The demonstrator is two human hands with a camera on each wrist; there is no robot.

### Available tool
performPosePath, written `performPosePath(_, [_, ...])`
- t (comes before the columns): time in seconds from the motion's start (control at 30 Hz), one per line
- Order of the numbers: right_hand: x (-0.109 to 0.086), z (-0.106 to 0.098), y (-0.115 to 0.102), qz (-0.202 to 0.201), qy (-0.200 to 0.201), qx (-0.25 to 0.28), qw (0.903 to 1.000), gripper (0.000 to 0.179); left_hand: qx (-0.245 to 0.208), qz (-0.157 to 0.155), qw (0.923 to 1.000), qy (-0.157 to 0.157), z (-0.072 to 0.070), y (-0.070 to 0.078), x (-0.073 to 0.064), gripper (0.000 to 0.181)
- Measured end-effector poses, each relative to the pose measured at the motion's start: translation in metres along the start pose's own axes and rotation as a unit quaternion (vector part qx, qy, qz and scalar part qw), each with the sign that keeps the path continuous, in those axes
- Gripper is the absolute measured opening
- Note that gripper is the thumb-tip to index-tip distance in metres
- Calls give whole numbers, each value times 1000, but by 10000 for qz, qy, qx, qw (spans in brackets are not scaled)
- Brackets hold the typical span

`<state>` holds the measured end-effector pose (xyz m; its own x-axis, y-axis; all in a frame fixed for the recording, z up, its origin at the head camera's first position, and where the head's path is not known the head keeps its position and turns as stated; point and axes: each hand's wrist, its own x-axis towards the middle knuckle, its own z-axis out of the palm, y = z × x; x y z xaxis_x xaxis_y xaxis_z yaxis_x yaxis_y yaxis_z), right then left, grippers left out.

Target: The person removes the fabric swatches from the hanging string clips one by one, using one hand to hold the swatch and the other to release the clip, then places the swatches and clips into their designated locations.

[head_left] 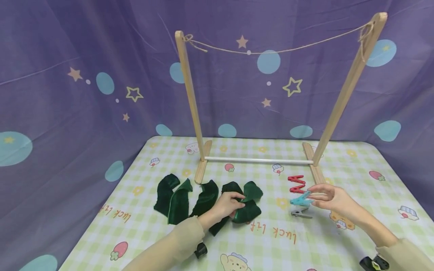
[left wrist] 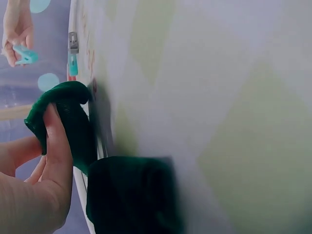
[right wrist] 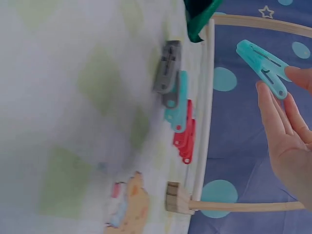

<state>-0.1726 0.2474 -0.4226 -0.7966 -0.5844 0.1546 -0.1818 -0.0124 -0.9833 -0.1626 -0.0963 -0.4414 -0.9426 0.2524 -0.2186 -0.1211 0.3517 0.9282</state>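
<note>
My left hand (head_left: 224,206) pinches the edge of a dark green velvety piece of cloth (left wrist: 75,122) between thumb and fingers, lifting it into a fold. Other strips of the same green cloth (head_left: 179,205) lie to the left, and one rolled piece (left wrist: 129,195) is close below the hand. My right hand (head_left: 333,197) holds a light blue clothespin (right wrist: 261,61) by its handle ends, raised above the table. Beneath it lie a grey clothespin (right wrist: 169,68), another light blue clothespin (right wrist: 179,105) and two red clothespins (head_left: 297,189).
Behind the cloths stands a wooden frame with a left post (head_left: 190,94), a right post (head_left: 346,94) and a white bottom rod (head_left: 259,160). A sagging twine line (head_left: 271,51) is tied between the post tops. A checkered cloth (head_left: 159,248) covers the table; a purple curtain (head_left: 220,94) hangs behind.
</note>
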Motion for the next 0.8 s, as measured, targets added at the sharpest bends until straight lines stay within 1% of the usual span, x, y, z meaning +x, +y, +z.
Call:
performPosePath(0.03, [-1,1,1,88,-28,28,10000,30,13,-21,10000,-26,0,-3,0,25])
performPosePath(0.23, [-9,2,10,436,-294,118,9985,30,81,-91,9999,-118,0,-2,-5,23])
performPosePath(0.33, [-13,4,15,399,-485,233,9978,30,82,-117,9998,-171,-1,-4,-6,22])
performPosePath(0.5, [-17,6,22,370,-687,471,9958,30,116,-154,9995,-243,-1,-7,-8,22])
performPosePath(0.73, [-22,6,31,486,-782,584,9940,33,196,-232,9992,-251,-2,-8,-11,22])
performPosePath(0.8, [-23,6,34,584,-783,591,9935,33,208,-264,9990,-281,-2,-8,-11,21])
